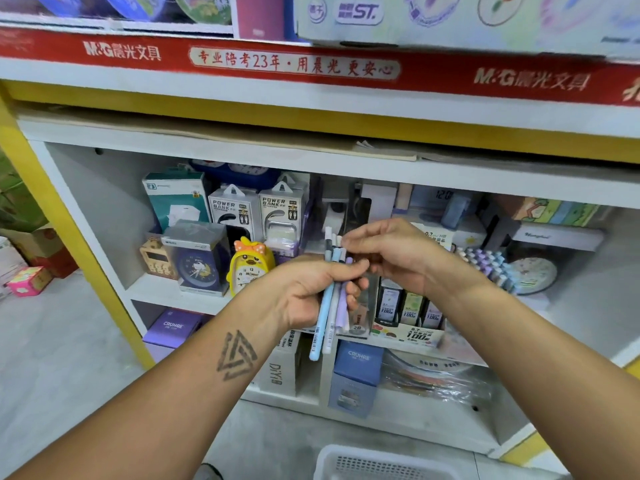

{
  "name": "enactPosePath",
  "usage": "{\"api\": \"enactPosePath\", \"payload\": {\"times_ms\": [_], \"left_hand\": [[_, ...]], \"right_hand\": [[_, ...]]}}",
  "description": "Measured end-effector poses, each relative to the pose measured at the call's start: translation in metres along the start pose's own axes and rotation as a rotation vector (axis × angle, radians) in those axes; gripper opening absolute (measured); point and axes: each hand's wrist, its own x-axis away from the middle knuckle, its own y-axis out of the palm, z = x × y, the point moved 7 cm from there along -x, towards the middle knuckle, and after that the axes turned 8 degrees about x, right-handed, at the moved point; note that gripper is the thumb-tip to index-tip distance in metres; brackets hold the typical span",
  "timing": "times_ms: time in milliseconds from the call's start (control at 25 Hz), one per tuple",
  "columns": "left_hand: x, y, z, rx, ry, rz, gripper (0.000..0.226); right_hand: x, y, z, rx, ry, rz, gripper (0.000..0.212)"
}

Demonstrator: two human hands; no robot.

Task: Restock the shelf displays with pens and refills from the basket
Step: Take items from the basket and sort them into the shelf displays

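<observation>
While left hand (311, 289) clamps bundle of slim pastel pens (330, 306) – blue, white, lilac barrels – fist-style in front of white shelf unit (173, 292), caps fan upward, likely so single pen can be picked off

Right hand (388, 252) curls fingertips at cap ends, seemingly pinching one pen; exact hold hidden by fingers

White slotted plastic basket (377, 464) on floor below, close for refilling grip

Cardboard display of 0.7 lead refills (408, 320) just behind pens, probable nearby slot

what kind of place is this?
Most likely a stationery shop aisle: a red M&G stationery banner runs along the shelf edge, boxed power banks and a display of refill boxes fill the shelves, and the left hand grips pastel pens.
</observation>
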Motion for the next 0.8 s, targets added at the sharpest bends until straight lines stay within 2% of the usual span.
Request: {"api": "enactPosePath", "payload": {"times_ms": [120, 200, 280, 400, 520, 680, 800], "left_hand": [[-0.005, 0.016, 0.000, 0.049, 0.013, -0.008, 0.013], [-0.008, 0.023, 0.001, 0.072, 0.026, 0.006, 0.016], [-0.015, 0.032, -0.005, 0.088, 0.010, 0.034, 0.018], [-0.028, 0.048, -0.018, 0.030, -0.026, 0.067, 0.015], [-0.040, 0.073, -0.030, 0.021, -0.053, 0.017, 0.008], [-0.056, 0.097, -0.046, 0.015, -0.058, -0.037, 0.016], [-0.063, 0.110, -0.055, 0.024, -0.057, -0.061, 0.014]], "right_hand": [[0.006, -0.024, 0.010, -0.199, 0.035, 0.070, 0.017], [0.012, -0.051, 0.012, -0.318, 0.019, 0.172, 0.013], [0.022, -0.085, 0.012, -0.331, -0.048, 0.293, 0.012], [0.050, -0.136, 0.008, -0.173, -0.187, 0.456, 0.014], [0.082, -0.174, 0.004, 0.053, -0.278, 0.584, 0.007], [0.104, -0.193, 0.005, 0.420, -0.291, 0.611, 0.010], [0.106, -0.190, 0.014, 0.729, -0.286, 0.609, 0.019]]}}
